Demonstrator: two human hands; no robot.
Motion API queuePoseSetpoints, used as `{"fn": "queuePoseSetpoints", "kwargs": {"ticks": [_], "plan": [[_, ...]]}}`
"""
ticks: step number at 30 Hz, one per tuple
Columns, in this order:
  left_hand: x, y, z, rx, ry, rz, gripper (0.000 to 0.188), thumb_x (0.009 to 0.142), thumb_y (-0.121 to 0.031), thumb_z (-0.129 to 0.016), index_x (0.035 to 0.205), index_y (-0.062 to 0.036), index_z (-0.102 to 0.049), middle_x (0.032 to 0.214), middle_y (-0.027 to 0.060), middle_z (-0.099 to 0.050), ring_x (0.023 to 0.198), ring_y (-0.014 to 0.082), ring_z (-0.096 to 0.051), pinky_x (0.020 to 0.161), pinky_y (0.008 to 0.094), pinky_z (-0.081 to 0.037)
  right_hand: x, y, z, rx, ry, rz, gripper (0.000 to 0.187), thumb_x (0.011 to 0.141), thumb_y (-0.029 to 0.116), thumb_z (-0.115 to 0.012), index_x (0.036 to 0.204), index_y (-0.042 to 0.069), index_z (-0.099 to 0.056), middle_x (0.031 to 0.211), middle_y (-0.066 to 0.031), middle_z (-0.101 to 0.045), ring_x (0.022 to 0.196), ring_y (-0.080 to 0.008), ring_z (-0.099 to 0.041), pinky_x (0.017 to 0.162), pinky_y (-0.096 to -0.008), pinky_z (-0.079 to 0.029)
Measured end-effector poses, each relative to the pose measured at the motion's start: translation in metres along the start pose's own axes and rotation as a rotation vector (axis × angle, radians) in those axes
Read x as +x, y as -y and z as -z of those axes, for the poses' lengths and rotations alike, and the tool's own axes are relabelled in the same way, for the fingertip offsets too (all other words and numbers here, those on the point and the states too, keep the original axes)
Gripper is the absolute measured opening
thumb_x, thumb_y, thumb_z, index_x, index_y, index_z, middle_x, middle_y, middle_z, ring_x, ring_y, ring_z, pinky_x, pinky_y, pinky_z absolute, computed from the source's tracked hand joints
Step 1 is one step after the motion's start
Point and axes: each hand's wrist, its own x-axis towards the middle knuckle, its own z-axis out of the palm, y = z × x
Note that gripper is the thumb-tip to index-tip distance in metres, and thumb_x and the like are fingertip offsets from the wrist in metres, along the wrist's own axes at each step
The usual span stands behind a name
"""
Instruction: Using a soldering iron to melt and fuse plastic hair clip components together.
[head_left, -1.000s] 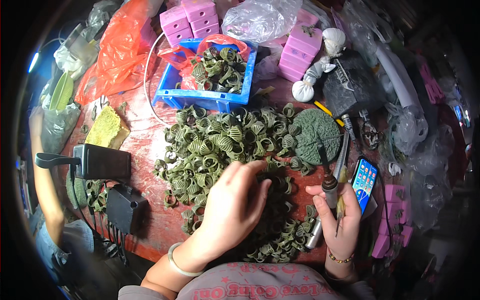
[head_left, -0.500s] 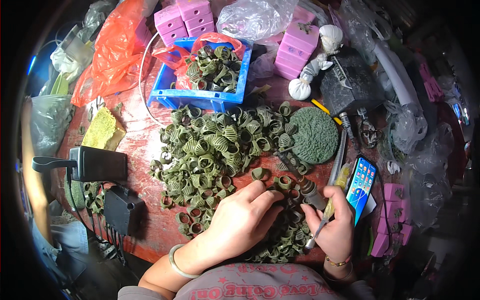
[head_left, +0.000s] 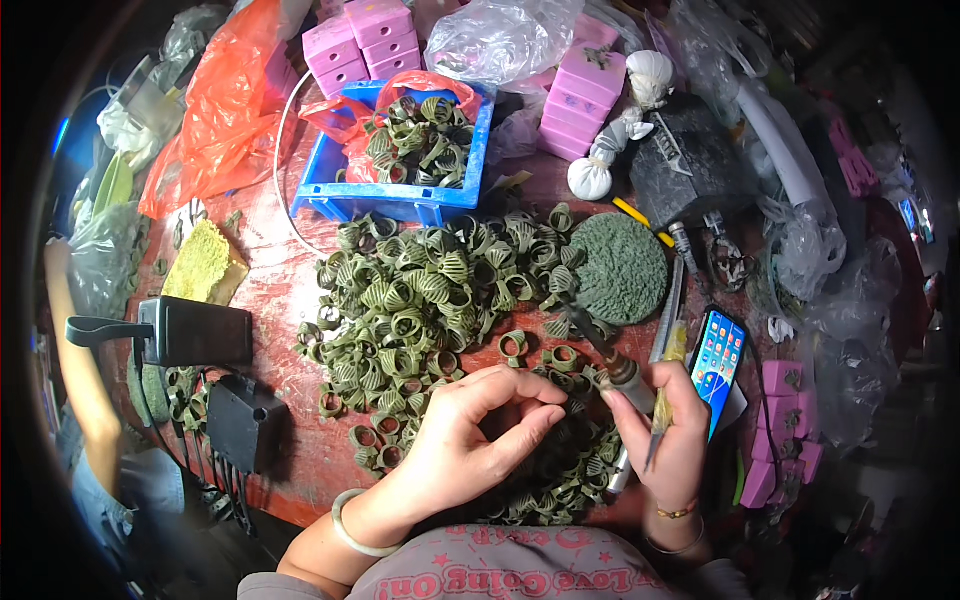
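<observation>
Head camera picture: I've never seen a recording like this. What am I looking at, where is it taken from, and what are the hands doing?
There is no machine here, only a person's two bare hands. The camera sits on the person's head and looks down, and its wide lens bends the edges into a round picture. The forearms come in from the bottom.

The red table is covered with a heap of green rings; more fill a blue tray behind it. Also there: a round green pad, pink boxes, a phone, a yellow sponge and two black boxes at the left.

The left hand pinches something small among the rings; what exactly is hidden by the fingers. The right hand grips a pen-like tool, its tip pointing towards the heap.
</observation>
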Motion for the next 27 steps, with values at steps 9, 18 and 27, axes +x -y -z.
{"fn": "queuePoseSetpoints", "kwargs": {"ticks": [9,18,27], "plan": [[0.0,-0.001,-0.003,-0.093,0.165,-0.055,0.039,0.078,-0.001,-0.074,0.115,-0.0015,-0.062,0.099,0.0051,-0.067,0.075,0.0073,-0.057,0.067,0.022,-0.045,-0.012,0.01,0.01,0.422,0.217,0.006,0.03,0.071,-0.007,-0.076,0.091,0.001,-0.055,0.083,-0.0077,-0.067,0.074,-0.0096,-0.062,0.067,-0.0215,-0.047],[0.0,-0.01,-0.003,-0.15,0.202,-0.001,0.034,0.08,-0.002,-0.07,0.113,-0.005,-0.061,0.095,0.0019,-0.068,0.055,0.0039,-0.044,0.052,0.0208,-0.039,-0.013,0.012,0.01,0.55,0.181,0.004,0.025,0.077,-0.001,-0.075,0.093,0.003,-0.057,0.085,-0.0043,-0.066,0.077,-0.0071,-0.062,0.067,-0.0227,-0.049],[0.0,-0.01,-0.005,-0.091,0.154,-0.018,0.029,0.076,-0.009,-0.077,0.102,-0.0025,-0.065,0.072,0.0021,-0.059,0.058,0.0103,-0.052,0.054,0.0249,-0.042,-0.01,0.016,0.008,0.651,0.208,-0.025,0.024,0.079,-0.001,-0.073,0.096,0.002,-0.056,0.087,-0.0034,-0.065,0.077,-0.0063,-0.059,0.069,-0.0215,-0.047]]}}
